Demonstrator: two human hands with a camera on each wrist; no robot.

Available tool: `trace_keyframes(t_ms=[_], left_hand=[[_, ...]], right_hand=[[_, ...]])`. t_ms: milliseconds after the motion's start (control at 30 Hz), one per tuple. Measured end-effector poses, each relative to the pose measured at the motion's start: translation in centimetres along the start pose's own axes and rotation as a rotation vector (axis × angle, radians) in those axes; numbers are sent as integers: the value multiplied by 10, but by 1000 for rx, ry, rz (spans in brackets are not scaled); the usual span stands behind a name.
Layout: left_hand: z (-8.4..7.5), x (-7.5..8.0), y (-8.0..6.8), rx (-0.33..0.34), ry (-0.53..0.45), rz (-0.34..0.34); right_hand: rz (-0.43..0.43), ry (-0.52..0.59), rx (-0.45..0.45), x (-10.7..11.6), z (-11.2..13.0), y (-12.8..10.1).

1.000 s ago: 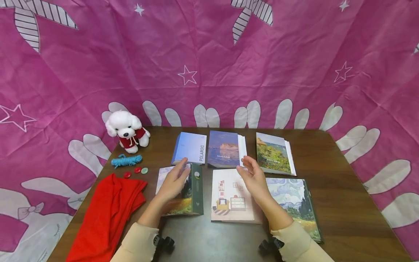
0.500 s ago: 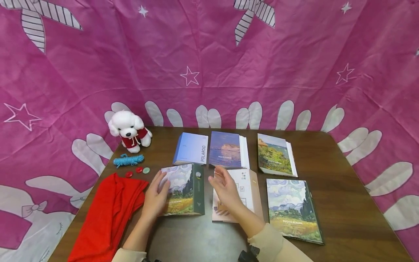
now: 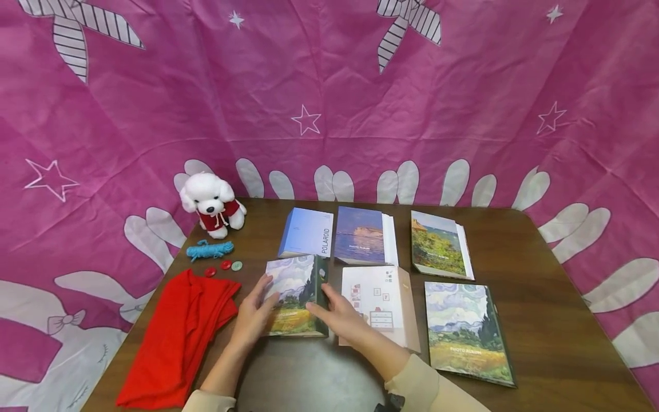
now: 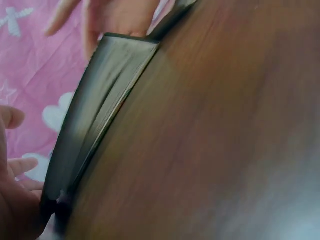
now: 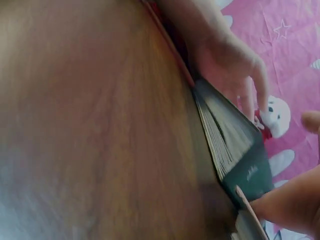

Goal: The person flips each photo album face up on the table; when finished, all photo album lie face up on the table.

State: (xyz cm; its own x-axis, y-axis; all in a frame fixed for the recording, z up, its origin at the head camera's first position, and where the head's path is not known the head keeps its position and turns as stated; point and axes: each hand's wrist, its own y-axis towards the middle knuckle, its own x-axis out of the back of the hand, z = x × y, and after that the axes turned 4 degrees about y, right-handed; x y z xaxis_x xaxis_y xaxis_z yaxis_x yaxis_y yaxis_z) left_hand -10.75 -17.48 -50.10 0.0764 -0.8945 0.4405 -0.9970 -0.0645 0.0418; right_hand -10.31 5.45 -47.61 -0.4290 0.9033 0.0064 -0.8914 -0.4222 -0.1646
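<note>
A thick photo album [image 3: 290, 294] with a painted landscape cover and dark green spine lies between both hands. My left hand [image 3: 251, 313] holds its left edge, thumb over the cover. From the right, my right hand [image 3: 342, 315] grips the spine side, thumb on the front. In the left wrist view the album's page-block end [image 4: 112, 85] shows between the hands; the right wrist view shows its green spine [image 5: 252, 175] by my right thumb. A pale album with a furniture drawing [image 3: 381, 303] lies under my right forearm, partly hidden.
Behind stand a blue Polaroid album [image 3: 309, 232], a purple seascape album [image 3: 360, 234] and a garden-cover album [image 3: 437, 243]. Another landscape album [image 3: 465, 332] lies at right. At left are a plush dog [image 3: 211, 203], blue yarn [image 3: 210, 250], several buttons [image 3: 226, 264] and red cloth [image 3: 175, 337].
My right hand has moved left, from over the pale album to the green spine. My left hand has come down from above the album onto its left edge. The view has shifted slightly.
</note>
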Motion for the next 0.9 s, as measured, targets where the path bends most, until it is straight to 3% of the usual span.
trace_keyframes(t_ms=[167, 267, 367, 500, 700, 767, 900], left_hand=[[-7, -19, 0, -60, -77, 14], [-11, -27, 0, -55, -107, 34], [-14, -32, 0, -20, -175, 75], [-21, -36, 0, 4, -322, 187], [-41, -36, -6, 40, -688, 417], [-48, -36, -7, 50, -698, 432], [-57, -39, -5, 56, -600, 395]], right_hand=[[-62, 55, 5, 1, 4, -5], [-133, 107, 96, 4, 6, -5], [-195, 91, 194, 12, 6, -4], [-221, 61, 285, 27, 8, -4], [-178, 49, 377, 36, 18, -8], [-186, 42, 381, 35, 20, -10], [-217, -17, 408, 33, 22, -13]])
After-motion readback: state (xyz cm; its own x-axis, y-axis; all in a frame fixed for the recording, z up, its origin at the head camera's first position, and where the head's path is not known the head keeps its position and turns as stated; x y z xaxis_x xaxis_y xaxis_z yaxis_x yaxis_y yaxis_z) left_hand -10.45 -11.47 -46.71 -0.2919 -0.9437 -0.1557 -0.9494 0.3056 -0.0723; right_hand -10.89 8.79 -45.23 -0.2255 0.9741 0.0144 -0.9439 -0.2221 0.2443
